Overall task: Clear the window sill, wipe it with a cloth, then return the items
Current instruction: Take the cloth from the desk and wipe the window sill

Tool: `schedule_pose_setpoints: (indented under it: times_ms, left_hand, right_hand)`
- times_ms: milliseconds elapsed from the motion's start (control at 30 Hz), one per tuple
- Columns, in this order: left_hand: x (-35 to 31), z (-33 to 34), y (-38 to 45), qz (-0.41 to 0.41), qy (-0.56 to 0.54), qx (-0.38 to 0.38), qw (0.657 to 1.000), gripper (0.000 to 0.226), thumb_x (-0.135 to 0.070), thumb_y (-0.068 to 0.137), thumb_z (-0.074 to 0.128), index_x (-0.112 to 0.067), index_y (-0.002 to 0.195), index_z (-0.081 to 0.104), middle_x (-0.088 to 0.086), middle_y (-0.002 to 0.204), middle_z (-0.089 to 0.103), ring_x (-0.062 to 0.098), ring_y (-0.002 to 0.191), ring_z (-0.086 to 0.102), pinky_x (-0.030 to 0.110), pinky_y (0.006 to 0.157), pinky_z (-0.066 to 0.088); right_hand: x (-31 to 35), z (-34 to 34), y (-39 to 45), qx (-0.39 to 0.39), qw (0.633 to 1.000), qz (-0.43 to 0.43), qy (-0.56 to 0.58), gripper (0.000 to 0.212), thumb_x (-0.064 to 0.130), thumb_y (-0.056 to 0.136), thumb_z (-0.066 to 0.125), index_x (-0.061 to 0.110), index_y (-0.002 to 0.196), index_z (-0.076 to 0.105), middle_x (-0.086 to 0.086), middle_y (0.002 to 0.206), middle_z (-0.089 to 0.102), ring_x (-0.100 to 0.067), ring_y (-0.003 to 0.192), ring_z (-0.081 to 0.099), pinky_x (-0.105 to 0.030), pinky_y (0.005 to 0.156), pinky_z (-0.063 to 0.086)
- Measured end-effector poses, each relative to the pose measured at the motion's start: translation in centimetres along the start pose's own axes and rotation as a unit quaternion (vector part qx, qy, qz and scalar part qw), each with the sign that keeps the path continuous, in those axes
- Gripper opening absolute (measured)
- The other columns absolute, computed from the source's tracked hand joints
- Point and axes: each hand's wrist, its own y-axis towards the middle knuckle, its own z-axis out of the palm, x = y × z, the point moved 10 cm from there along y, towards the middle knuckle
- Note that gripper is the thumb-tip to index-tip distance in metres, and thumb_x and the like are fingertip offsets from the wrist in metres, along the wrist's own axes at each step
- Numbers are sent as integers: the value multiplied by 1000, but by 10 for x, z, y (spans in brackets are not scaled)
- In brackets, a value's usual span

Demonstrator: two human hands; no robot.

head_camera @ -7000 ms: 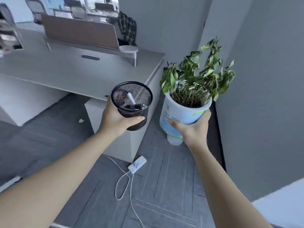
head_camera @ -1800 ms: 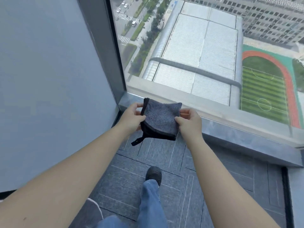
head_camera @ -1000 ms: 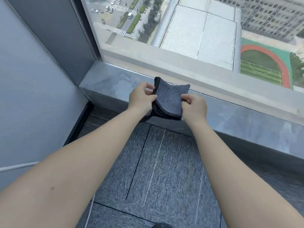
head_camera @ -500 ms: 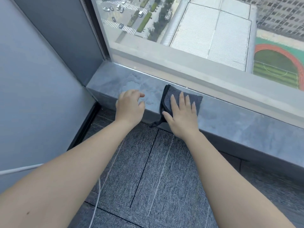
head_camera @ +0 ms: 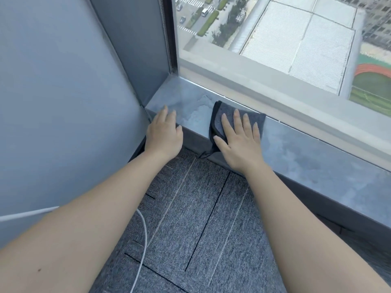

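A folded dark grey cloth (head_camera: 258,120) lies on the grey stone window sill (head_camera: 306,157), near its left end. My right hand (head_camera: 239,140) lies flat on the cloth with fingers spread, pressing it down, thumb at its left fold. A corner of the cloth hangs over the sill's front edge. My left hand (head_camera: 164,134) rests open on the sill's front edge, left of the cloth and close to the wall corner. A pale dusty patch (head_camera: 200,112) shows on the sill between the two hands. Nothing else stands on the visible sill.
A grey wall (head_camera: 63,102) closes the left side and meets the window frame (head_camera: 169,39) at the corner. The window glass (head_camera: 275,39) rises right behind the sill. A white cable (head_camera: 144,233) runs over the grey carpet tiles (head_camera: 201,218) below.
Both hands held the cloth in the air a second ago; the right hand then pressed it flat on the sill. Since then the left hand has slid left toward the corner.
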Motion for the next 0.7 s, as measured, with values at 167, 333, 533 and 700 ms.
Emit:
schedule_pose_setpoints:
  times_ms: [167, 333, 533, 700]
  left_hand:
    - [7, -4, 4, 0, -6, -11, 1000, 52, -16, 95, 38, 3, 141, 24, 21, 157, 12, 30, 146, 12, 35, 118, 8]
    - [29, -14, 7, -23, -16, -22, 999, 46, -16, 94, 38, 5, 135, 34, 20, 149, 28, 33, 138, 27, 36, 114, 19]
    - [40, -17, 10, -10, -57, 4, 998, 47, -13, 96, 33, 1, 140, 29, 12, 155, 21, 24, 142, 26, 32, 114, 22]
    - [51, -24, 10, -4, -77, -8, 997, 47, 0, 91, 33, -2, 137, 38, 8, 153, 28, 21, 139, 31, 28, 113, 23]
  right_hand:
    - [-3, 2, 4, -5, 996, 92, 18, 64, 47, 96, 17, 21, 148, -9, -7, 158, -19, -26, 145, -19, -43, 116, -14]
    - [22, 2, 22, -3, 998, 69, 5, 63, 47, 96, 15, 22, 148, -11, -8, 158, -19, -25, 145, -19, -44, 116, -15]
    - [58, 0, 51, -4, 1000, 31, -1, 64, 46, 96, 16, 21, 148, -11, -9, 158, -19, -24, 145, -20, -43, 116, -15]
    - [89, -2, 71, -15, 1000, -17, -12, 62, 46, 96, 17, 21, 148, -7, -8, 158, -16, -23, 146, -18, -42, 116, -14]
